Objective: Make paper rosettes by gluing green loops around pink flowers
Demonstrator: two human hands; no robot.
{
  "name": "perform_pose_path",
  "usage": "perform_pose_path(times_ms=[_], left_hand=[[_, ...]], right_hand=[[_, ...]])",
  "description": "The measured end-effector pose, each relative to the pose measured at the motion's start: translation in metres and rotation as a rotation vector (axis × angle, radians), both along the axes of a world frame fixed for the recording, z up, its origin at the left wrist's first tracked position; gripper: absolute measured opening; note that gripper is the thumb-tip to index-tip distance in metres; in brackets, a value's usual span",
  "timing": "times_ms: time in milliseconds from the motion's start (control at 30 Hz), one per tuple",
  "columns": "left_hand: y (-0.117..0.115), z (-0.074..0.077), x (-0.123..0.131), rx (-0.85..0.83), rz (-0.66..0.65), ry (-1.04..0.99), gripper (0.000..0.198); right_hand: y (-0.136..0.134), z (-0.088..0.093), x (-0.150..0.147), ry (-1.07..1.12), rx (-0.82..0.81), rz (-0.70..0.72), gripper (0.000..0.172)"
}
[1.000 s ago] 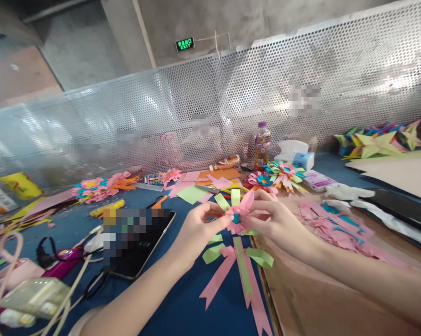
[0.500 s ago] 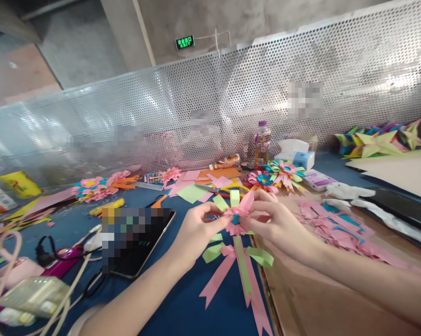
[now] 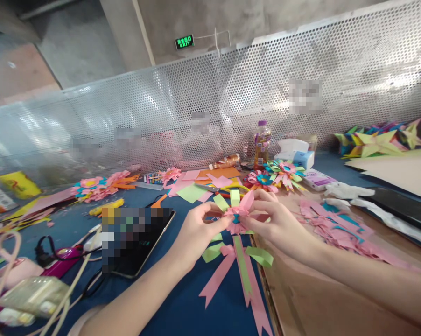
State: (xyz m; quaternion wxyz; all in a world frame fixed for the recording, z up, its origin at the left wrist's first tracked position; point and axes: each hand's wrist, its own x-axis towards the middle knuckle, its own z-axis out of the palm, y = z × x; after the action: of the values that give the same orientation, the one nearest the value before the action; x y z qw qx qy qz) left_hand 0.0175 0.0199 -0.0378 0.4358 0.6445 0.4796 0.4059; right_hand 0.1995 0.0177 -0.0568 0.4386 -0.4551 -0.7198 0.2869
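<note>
A paper flower (image 3: 236,226) with pink petals, green loops and a bit of blue at its middle is held between my two hands. My left hand (image 3: 199,228) pinches its left side between thumb and fingers. On the right side, my right hand (image 3: 271,217) grips the pink paper with thumb and fingertips, which partly hide the petals. Pink and green paper ribbons (image 3: 244,273) with notched ends hang below the flower, over the blue table cover and the edge of the brown board.
A tablet or large phone (image 3: 140,242) lies left of my hands, near tangled cables (image 3: 65,284). Behind are scissors (image 3: 210,187), paper sheets (image 3: 191,191), a drink bottle (image 3: 262,144) and finished paper flowers (image 3: 285,175). Pink paper pieces (image 3: 340,231) spread over the brown board (image 3: 319,294).
Almost nothing differs. Both hands keep the same hold on the paper flower, with at most a slight shift of the fingers.
</note>
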Motion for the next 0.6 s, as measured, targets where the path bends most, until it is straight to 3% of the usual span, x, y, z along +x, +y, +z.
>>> perform_pose_path(times_ms=[367, 600], left_hand=[[0.0020, -0.0009, 0.0005, 0.009, 0.035, 0.021, 0.025], [0.0037, 0.0000, -0.0006, 0.006, 0.053, 0.009, 0.028]], right_hand=[[-0.0020, -0.0018, -0.0015, 0.024, -0.011, 0.027, 0.021], [0.0011, -0.0046, -0.0034, -0.032, 0.045, -0.050, 0.025]])
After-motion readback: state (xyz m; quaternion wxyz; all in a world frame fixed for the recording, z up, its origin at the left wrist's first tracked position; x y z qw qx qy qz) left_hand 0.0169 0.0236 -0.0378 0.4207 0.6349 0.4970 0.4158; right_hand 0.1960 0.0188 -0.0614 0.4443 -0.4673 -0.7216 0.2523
